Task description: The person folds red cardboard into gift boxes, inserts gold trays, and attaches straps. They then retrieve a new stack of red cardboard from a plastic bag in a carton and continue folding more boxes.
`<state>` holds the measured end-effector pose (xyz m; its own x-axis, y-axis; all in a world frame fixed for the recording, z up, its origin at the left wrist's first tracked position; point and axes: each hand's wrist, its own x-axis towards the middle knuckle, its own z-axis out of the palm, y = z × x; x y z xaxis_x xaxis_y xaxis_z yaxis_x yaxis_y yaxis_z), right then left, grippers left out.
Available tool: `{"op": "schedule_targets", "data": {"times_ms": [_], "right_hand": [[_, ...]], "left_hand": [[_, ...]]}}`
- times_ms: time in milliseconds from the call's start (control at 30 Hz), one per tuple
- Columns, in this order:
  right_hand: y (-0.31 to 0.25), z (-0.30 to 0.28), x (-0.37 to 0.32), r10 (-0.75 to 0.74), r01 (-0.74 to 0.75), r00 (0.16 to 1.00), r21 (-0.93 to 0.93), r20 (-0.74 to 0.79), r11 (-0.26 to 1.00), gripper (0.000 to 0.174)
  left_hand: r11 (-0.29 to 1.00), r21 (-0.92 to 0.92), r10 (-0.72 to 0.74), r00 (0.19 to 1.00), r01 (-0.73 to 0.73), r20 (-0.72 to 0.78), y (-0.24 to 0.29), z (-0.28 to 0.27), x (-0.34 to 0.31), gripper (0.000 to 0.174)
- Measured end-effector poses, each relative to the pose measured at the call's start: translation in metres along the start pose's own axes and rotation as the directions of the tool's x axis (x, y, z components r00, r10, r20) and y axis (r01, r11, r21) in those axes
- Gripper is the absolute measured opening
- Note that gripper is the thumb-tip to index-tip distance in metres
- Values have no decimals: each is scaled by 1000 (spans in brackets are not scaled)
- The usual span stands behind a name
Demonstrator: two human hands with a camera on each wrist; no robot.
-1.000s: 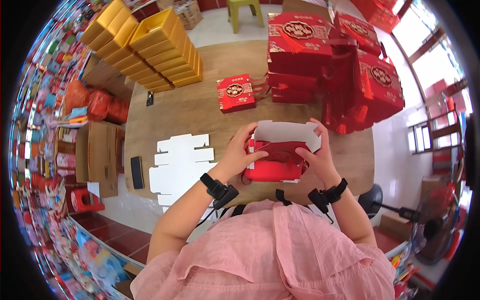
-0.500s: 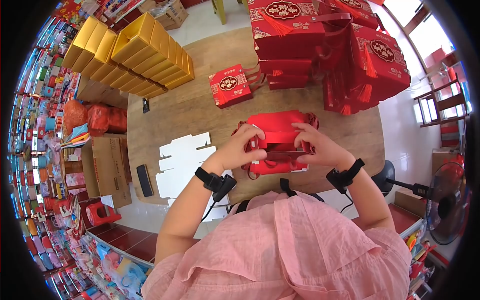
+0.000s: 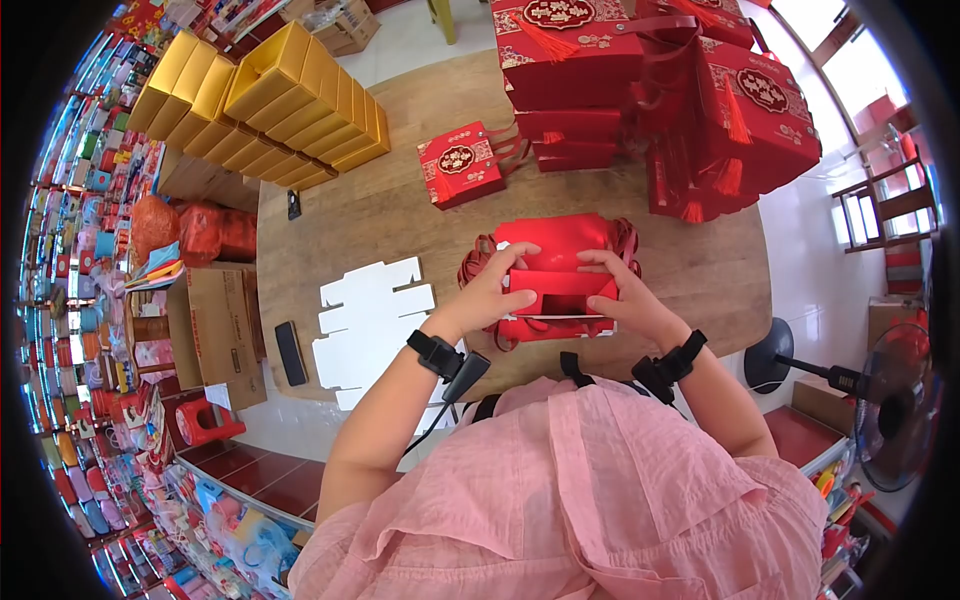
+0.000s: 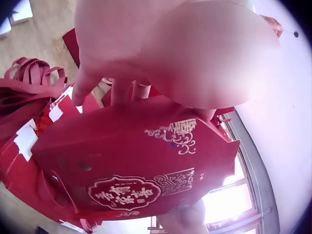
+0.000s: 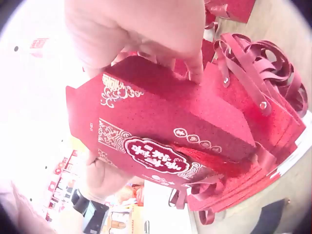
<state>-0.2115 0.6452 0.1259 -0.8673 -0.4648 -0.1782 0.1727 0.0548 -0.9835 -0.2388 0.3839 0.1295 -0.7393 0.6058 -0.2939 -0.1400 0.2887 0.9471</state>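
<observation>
Tabletop survey, largest item first; all positions are referred to the wooden table (image 3: pixel 400 220).

1. Tall red gift boxes (image 3: pixel 600 60) with tassels are stacked at the table's far right corner.
2. Yellow boxes (image 3: pixel 300 100) stand in rows at the table's far left corner.
3. White die-cut blanks (image 3: pixel 370 320) lie flat at the table's near left edge and partly overhang it.
4. A small finished red gift box (image 3: pixel 458 163) sits at the table's middle, toward the far side.
5. The half-folded red carton (image 3: pixel 560 290) is at the table's near edge, centre-right, on top of a pile of flat red cartons (image 3: pixel 560 232) whose ribbon handles (image 5: pixel 258 63) spill out sideways.

Hands: the left hand (image 3: pixel 490 295) grasps the carton's left end, with its fingers (image 4: pixel 117 92) curled over the top edge. The right hand (image 3: pixel 625 300) grasps the right end, and its fingertips (image 5: pixel 195 73) bear down on the upper fold.

Handling, our judgement: the carton is thin paperboard, so it should be light. We expect it to be stiff along the creases but easily dented mid-panel. The textured red face (image 5: pixel 165 131) should give good friction, though the gold print (image 4: pixel 122 192) may scuff. We would take it by both ends at the creased edges. Loose flaps and ribbon handles would flex or pull, so we would avoid them.
</observation>
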Motion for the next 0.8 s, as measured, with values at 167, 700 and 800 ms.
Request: {"op": "schedule_targets", "data": {"times_ms": [167, 700, 800], "right_hand": [[8, 8, 3, -130, 123, 986, -67, -103, 990, 44], [-1, 28, 36, -142, 241, 875, 160, -463, 957, 41], [4, 29, 36, -155, 231, 883, 123, -442, 965, 40]], "left_hand": [[994, -107, -34, 990, 19, -139, 6, 16, -2, 65], [991, -7, 108, 818, -136, -565, -1, 35, 18, 33], [984, -126, 31, 815, -127, -578, 6, 41, 17, 36]]}}
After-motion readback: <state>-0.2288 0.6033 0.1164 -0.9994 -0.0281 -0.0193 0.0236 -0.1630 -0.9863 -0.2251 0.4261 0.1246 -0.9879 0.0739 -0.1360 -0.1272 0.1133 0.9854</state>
